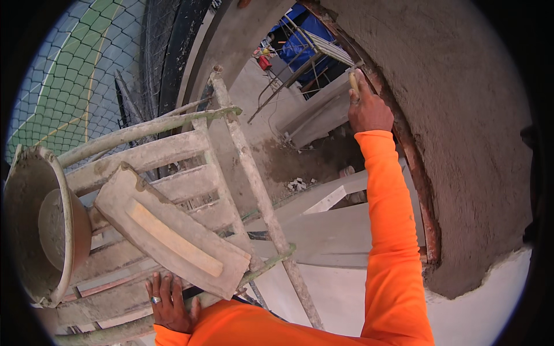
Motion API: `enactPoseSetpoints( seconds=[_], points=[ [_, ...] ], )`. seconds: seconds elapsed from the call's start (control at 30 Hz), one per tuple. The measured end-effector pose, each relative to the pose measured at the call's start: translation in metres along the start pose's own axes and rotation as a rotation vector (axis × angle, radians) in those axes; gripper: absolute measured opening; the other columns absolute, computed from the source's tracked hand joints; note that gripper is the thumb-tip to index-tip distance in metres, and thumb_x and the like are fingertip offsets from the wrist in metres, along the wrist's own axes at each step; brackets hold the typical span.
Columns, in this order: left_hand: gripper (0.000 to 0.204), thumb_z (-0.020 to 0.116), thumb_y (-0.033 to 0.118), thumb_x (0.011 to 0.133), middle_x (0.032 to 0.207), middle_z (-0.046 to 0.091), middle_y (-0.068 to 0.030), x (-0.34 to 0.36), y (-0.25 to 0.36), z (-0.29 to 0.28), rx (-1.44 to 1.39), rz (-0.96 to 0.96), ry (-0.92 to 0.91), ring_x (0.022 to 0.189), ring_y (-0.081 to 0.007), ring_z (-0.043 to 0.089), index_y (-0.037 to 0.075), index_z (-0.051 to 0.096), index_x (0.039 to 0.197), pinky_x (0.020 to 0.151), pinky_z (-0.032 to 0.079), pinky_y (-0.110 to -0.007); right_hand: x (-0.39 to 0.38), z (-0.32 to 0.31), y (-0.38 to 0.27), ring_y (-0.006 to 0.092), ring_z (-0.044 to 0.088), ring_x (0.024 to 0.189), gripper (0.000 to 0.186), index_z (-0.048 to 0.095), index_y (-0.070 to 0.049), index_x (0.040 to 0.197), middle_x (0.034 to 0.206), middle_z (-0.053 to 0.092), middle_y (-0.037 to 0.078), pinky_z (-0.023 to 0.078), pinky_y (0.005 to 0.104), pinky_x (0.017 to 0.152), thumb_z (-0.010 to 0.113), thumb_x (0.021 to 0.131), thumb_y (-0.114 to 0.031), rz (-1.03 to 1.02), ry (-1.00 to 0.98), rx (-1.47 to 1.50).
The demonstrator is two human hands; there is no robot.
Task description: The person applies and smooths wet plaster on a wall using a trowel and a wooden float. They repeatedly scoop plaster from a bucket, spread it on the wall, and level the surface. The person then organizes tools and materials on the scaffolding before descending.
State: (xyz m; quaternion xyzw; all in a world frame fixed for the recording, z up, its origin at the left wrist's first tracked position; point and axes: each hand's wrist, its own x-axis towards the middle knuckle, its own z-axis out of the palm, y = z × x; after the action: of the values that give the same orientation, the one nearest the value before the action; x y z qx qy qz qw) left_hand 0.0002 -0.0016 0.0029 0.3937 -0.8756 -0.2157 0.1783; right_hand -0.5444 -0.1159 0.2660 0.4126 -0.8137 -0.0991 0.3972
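My right hand (370, 111) is stretched far forward and closed around the pale wooden handle of a small trowel (354, 81). Its metal end, mostly hidden, meets the curved reddish edge strip (413, 158) bordering a wall of wet grey plaster (467, 115). My left hand (172, 303), with a ring on one finger, lies on the scaffold's slatted platform (124, 304), fingers stretched out and holding nothing. Just beyond it a mortar-coated plastering float (231, 256) with a long wooden handle rests across the slats.
At the far left a deep bucket (68, 230) is tilted on the platform, some grey mortar inside. Scaffold tubes (254, 167) run along the platform's right side. Below are rubble (300, 184) and another metal scaffold (311, 57) by a blue tarp. Chain-link fence (75, 75) stands left.
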Motion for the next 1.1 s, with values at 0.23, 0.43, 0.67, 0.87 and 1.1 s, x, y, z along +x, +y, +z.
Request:
enactPoseSetpoints(
  seconds=[0.23, 0.43, 0.67, 0.87, 1.1],
  points=[
    [0.075, 0.08, 0.02, 0.074, 0.146, 0.054, -0.0261, -0.001, -0.001, 0.0, -0.009, 0.005, -0.007, 0.148, -0.0537, 0.042, -0.003, 0.056, 0.142, 0.124, 0.03, -0.071, -0.006, -0.004, -0.007, 0.0371, 0.076, 0.075, 0.06, 0.039, -0.039, 0.166, 0.086, 0.073, 0.018, 0.061, 0.0518, 0.067, 0.057, 0.109, -0.045, 0.085, 0.015, -0.019],
    [0.075, 0.08, 0.02, 0.074, 0.146, 0.055, -0.0264, 0.0, -0.003, 0.003, -0.018, 0.002, 0.016, 0.147, -0.0539, 0.043, -0.003, 0.057, 0.142, 0.124, 0.03, -0.071, -0.011, -0.004, -0.01, 0.0381, 0.078, 0.08, 0.058, 0.039, -0.037, 0.166, 0.091, 0.076, 0.021, 0.062, 0.0514, 0.071, 0.053, 0.111, -0.042, -0.081, -0.033, 0.015],
    [0.073, 0.08, 0.021, 0.075, 0.146, 0.055, -0.0272, 0.0, -0.004, 0.001, -0.017, 0.004, -0.004, 0.147, -0.0541, 0.044, -0.003, 0.058, 0.14, 0.124, 0.03, -0.07, -0.002, -0.003, -0.004, 0.0411, 0.078, 0.081, 0.057, 0.04, -0.037, 0.165, 0.092, 0.076, 0.023, 0.062, 0.0528, 0.073, 0.052, 0.11, -0.044, -0.023, -0.024, 0.038],
    [0.071, 0.08, 0.022, 0.076, 0.145, 0.055, -0.027, 0.001, -0.001, 0.0, -0.034, 0.003, 0.027, 0.147, -0.0539, 0.044, -0.003, 0.058, 0.139, 0.124, 0.031, -0.07, -0.001, -0.001, 0.002, 0.0398, 0.077, 0.077, 0.057, 0.041, -0.038, 0.165, 0.087, 0.074, 0.021, 0.062, 0.0512, 0.07, 0.056, 0.109, -0.044, 0.047, 0.021, -0.008],
    [0.069, 0.08, 0.023, 0.078, 0.144, 0.056, -0.0263, 0.001, -0.005, 0.001, -0.034, 0.024, 0.032, 0.146, -0.0539, 0.045, -0.003, 0.059, 0.138, 0.123, 0.032, -0.07, 0.008, 0.0, -0.01, 0.0396, 0.078, 0.082, 0.06, 0.037, -0.036, 0.167, 0.092, 0.076, 0.021, 0.062, 0.0526, 0.073, 0.054, 0.11, -0.046, 0.145, -0.043, -0.083]
  ],
)
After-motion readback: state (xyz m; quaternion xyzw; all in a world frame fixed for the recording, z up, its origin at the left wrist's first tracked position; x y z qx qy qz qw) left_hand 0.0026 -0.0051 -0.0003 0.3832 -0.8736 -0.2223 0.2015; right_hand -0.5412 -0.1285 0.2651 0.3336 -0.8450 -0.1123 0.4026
